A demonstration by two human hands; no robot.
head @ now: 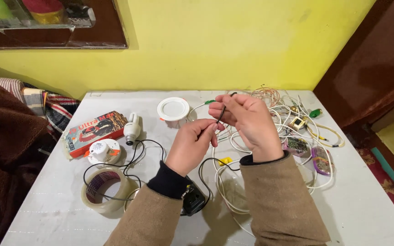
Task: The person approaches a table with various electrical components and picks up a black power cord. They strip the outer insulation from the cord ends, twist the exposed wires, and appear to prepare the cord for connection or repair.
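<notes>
Both hands meet over the middle of the white table [60, 205], pinching one thin black wire [223, 111] between them. The left hand [192, 143] grips its lower part with thumb and fingers; the right hand [247, 120] grips the upper part, whose end sticks up past the fingers. The wire seems to run down to a black adapter [192, 200] near the left sleeve. A tape roll [106, 189] lies near left, a white bulb [132, 129] and red box [94, 132] farther left. White cables [297, 132] tangle at right.
</notes>
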